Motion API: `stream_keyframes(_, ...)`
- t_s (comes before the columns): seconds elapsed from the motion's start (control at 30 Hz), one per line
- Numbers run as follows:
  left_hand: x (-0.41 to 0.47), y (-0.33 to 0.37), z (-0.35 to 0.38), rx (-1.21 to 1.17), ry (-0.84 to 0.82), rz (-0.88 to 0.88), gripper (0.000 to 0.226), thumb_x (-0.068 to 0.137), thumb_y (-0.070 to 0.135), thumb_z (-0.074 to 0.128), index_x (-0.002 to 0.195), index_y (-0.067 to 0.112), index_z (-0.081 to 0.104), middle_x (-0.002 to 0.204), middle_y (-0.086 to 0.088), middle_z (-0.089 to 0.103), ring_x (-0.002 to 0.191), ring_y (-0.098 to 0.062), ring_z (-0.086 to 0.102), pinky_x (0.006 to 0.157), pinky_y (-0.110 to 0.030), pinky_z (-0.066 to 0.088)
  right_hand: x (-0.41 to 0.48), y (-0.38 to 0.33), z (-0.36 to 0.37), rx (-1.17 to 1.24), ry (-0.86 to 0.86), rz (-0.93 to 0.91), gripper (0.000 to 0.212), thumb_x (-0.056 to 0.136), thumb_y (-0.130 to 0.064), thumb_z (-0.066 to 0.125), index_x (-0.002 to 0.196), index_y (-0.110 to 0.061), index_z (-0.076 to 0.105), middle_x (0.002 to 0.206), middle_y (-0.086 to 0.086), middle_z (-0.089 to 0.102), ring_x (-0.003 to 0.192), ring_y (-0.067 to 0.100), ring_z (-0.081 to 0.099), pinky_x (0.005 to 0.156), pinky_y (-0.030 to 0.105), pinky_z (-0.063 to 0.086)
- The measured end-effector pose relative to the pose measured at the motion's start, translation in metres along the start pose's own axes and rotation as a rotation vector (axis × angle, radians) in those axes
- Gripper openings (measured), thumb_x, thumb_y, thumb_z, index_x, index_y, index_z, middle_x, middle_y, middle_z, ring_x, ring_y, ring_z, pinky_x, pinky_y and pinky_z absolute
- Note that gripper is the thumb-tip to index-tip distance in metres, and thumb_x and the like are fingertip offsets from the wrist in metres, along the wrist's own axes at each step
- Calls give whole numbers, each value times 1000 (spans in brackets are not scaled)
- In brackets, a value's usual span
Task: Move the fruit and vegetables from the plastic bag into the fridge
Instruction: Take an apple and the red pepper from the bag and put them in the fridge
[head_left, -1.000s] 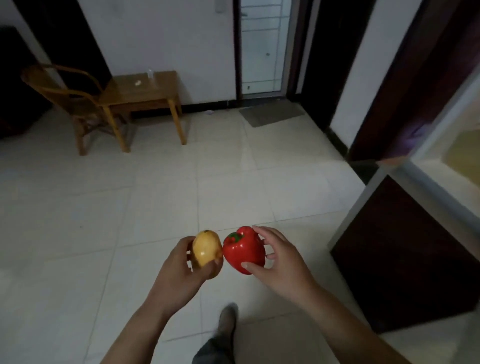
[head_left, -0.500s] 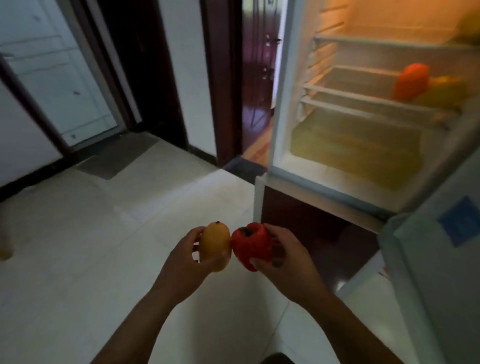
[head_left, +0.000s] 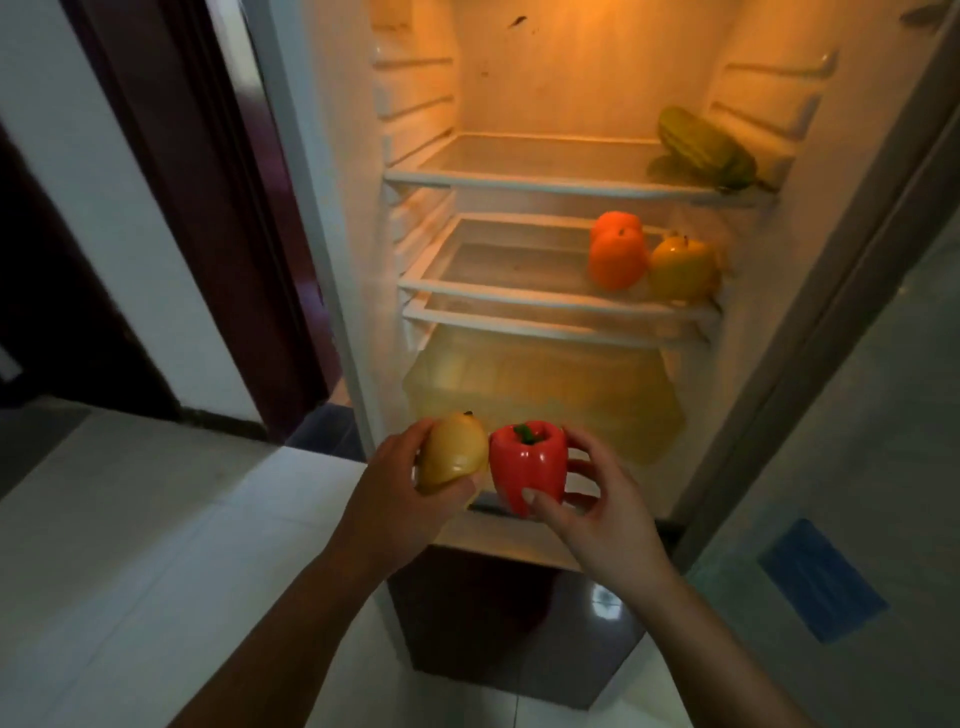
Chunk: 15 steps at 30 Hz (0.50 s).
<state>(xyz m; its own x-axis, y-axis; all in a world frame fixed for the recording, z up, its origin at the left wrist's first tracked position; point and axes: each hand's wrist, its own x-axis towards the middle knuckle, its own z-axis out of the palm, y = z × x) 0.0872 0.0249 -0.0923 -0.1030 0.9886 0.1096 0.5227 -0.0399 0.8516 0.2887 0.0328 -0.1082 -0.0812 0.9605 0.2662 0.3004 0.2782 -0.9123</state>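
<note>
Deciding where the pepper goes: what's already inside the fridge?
Top shelf: a green vegetable. Middle shelf: an orange fruit and a yellow one. The bottom drawer's contents can't be made out.

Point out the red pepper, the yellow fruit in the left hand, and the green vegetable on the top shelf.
red pepper (head_left: 524, 467): head view, front face.
yellow fruit (head_left: 453, 452): head view, middle.
green vegetable (head_left: 704, 146): head view, mid-body.

No words, numbers or brand marks can be read anywhere. The one thing that looks like a label is a blue sticker (head_left: 821, 579) on the inner face of the open fridge door (head_left: 857, 441), at lower right; any print on it is too blurred to make out.
</note>
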Motion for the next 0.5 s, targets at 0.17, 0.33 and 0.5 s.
stream_keyframes(0.17, 71, 21, 3, 39, -18, 172, 62, 71, 39, 75, 125, 35, 44, 116, 15, 43, 109, -7, 47, 90, -32, 47, 61, 0, -16, -47, 56, -45, 66, 69, -22, 80, 114, -52, 43, 120, -31, 44, 107, -4, 51, 74, 15, 51)
stream_keyframes(0.33, 136, 56, -15, 56, -31, 370, 61, 67, 36, 79, 120, 34, 48, 112, 14, 47, 103, -9, 50, 82, -26, 50, 116, -25, -30, -77, 191, -142, 62, 67, -21, 82, 111, -49, 47, 120, -17, 52, 102, -5, 54, 75, 13, 50)
stream_keyframes(0.5, 188, 118, -47, -18, -7, 548, 68, 61, 47, 74, 122, 34, 48, 111, 17, 48, 97, 3, 50, 81, -20, 46, 161, -60, -51, -94, 370, -217, 65, 67, -25, 82, 122, -32, 50, 122, -6, 57, 100, 3, 60, 80, 21, 52)
